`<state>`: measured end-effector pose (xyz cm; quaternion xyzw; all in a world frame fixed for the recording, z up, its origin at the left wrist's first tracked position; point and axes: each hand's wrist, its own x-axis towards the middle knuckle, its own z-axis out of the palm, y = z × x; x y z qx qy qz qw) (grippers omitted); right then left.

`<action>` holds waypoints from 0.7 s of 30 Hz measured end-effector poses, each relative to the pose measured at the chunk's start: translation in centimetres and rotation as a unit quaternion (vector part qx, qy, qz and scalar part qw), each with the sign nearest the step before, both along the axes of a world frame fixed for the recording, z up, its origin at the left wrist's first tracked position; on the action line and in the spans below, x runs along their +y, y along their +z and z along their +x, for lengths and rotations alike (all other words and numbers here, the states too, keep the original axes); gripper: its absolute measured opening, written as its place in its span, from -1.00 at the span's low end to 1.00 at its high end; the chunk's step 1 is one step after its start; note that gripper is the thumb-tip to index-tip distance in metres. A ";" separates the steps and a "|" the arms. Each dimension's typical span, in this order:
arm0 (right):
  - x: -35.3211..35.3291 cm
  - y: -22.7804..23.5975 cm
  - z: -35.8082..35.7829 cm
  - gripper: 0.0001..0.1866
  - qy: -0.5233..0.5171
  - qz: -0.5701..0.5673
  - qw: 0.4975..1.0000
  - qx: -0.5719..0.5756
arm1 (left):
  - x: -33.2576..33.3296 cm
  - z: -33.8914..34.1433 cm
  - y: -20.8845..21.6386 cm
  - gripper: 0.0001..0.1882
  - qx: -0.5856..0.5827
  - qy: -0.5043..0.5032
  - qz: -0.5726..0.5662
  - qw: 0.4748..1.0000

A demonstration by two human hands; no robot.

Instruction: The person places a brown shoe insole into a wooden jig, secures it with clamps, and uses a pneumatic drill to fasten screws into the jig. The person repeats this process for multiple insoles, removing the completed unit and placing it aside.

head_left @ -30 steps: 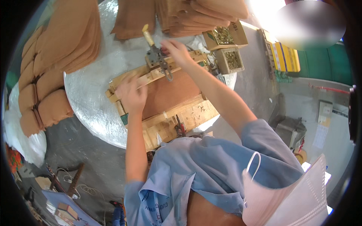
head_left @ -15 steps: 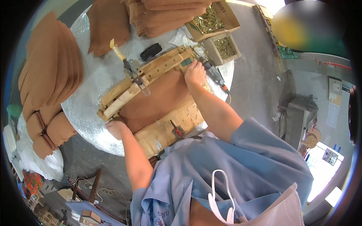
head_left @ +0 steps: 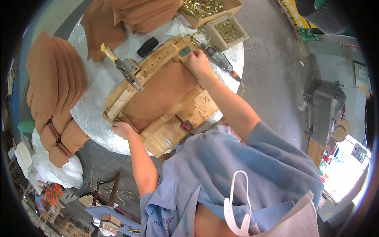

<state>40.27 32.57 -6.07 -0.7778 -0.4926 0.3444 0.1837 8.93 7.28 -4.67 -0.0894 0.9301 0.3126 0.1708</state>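
A wooden jig [head_left: 203,106] lies aslant on a round table, with a brown fabric-like panel [head_left: 162,93] set between its bars. My left hand [head_left: 122,129] is closed round the jig's left end, at the panel's near left corner. At the opposite end, the curled fingers of my right hand [head_left: 199,62] grip the frame beside a small green patch [head_left: 184,51]. A toggle clamp with a yellowish handle [head_left: 109,53] rises from the far bar, its arm reaching over the panel. On the near board sits a second clamp with a red part [head_left: 185,127].
The round table [head_left: 94,130] is wrapped in clear film. Brown panels are stacked at the left [head_left: 55,75] and far side [head_left: 146,14]. Boxes of metal pieces [head_left: 203,8] [head_left: 226,31], a power tool with a cord [head_left: 221,59] and a black object [head_left: 147,47] stand nearby.
My right hand has shifted slightly along the jig's right end, its fingers now more curled. My left hand stays at the left corner. The whole view has turned a little.
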 end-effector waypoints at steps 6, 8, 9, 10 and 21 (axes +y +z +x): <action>2.0 -1.1 12.0 -0.68 0.168 0.161 0.972 0.027 | -4.7 4.6 0.4 -0.32 0.136 -0.352 -0.122 0.918; 3.9 -0.2 12.4 -0.67 0.217 0.199 0.953 -0.068 | -6.7 6.4 -0.1 -0.28 0.171 -0.384 -0.168 0.892; 4.9 0.0 12.5 -0.66 0.245 0.211 0.941 -0.100 | -7.3 7.3 -0.6 -0.26 0.186 -0.401 -0.188 0.877; 5.7 0.3 12.3 -0.65 0.274 0.222 0.927 -0.131 | -7.8 7.3 -0.6 -0.22 0.186 -0.417 -0.189 0.869; 12.4 0.5 8.8 -0.72 0.498 0.020 0.801 -0.331 | -8.3 6.8 -0.5 -0.19 0.128 -0.422 -0.156 0.884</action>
